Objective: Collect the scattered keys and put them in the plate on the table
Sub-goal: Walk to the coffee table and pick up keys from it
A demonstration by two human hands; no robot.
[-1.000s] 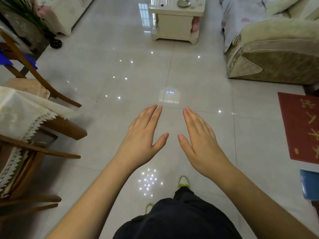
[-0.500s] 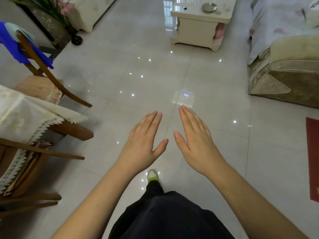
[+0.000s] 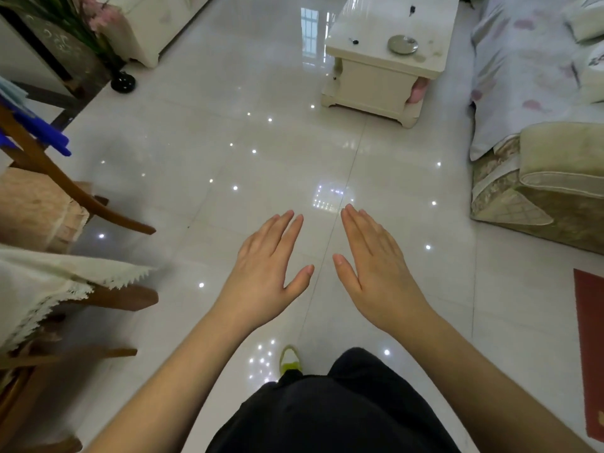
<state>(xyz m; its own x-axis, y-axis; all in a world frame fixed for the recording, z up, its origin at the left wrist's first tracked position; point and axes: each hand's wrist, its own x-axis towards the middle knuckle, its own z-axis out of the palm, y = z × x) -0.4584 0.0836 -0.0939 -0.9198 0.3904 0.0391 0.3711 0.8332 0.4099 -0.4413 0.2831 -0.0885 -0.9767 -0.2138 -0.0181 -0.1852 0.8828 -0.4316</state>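
Note:
A small round metal plate lies on the cream coffee table far ahead, right of centre. Two small dark keys rest on that tabletop: one left of the plate, another further back. My left hand and my right hand are held out flat, palms down, side by side over the glossy floor, well short of the table. Both hands hold nothing and their fingers are extended.
Wooden chairs and a lace-edged cloth crowd the left side. A sofa with a floral cover lines the right, and a red mat lies at the right edge. A black vase base stands at back left. Shiny tile floor stretches between.
The view has advanced toward the coffee table, which now appears larger and lower in frame, with the keys on it visible. Both hands keep the same flat, empty pose.

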